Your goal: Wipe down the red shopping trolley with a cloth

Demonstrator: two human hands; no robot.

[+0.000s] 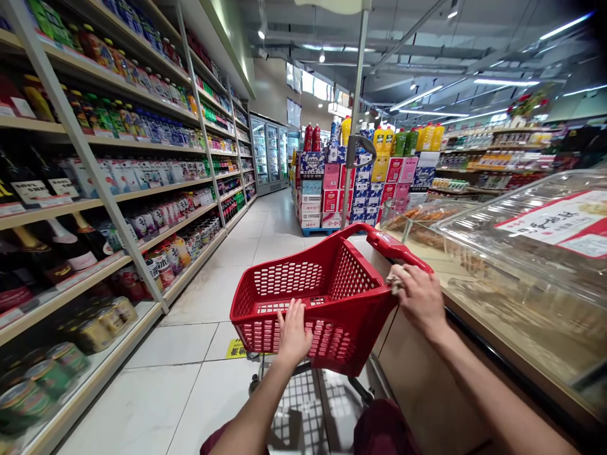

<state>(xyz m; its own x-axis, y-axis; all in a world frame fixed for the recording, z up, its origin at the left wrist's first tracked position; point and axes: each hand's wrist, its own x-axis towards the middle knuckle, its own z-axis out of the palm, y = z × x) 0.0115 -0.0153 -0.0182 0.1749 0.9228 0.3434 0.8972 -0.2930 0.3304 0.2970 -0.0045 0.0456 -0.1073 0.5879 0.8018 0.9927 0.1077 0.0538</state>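
A red plastic shopping basket [308, 284] sits tilted on a wire cart frame [303, 404] in front of me. It looks empty. My left hand [293, 332] rests on the basket's near rim with the fingers curled over the edge. My right hand [420, 297] is closed around the basket's red handle [393, 248] at its right end, with a small crumpled piece of paper or cloth [393, 278] pinched under the fingers.
Long shelves of bottles, cans and packets [95, 189] line the left of the tiled aisle. A counter with clear lidded food bins [521, 253] runs along the right, close to the basket. Stacked boxes and bottles [351, 183] stand ahead, with fridges [268, 151] at the far end.
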